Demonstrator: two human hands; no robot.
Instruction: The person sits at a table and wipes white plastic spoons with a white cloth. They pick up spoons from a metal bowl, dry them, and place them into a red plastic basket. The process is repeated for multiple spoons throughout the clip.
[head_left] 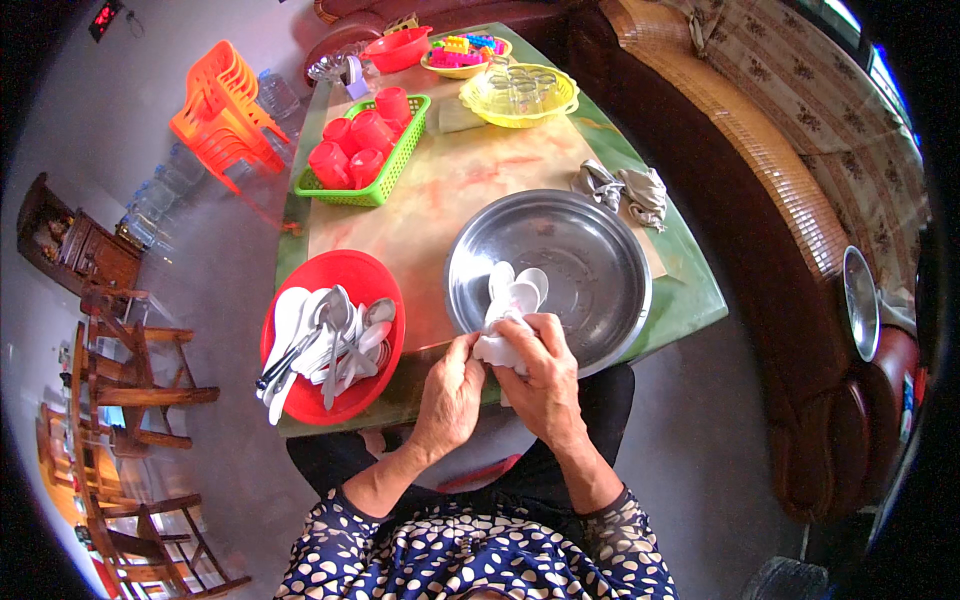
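Pale wall (150,105), grey floor (700,450), stacked orange chairs (222,110), brown sofa (760,230) — right side.

held spoons (524,295) pt. hidden, shirt (480,552) cropped

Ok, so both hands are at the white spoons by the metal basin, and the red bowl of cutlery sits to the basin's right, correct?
Not quite: the head view shows the red bowl of cutlery to the left of the metal basin. The left hand and right hand are indeed at the white spoons.
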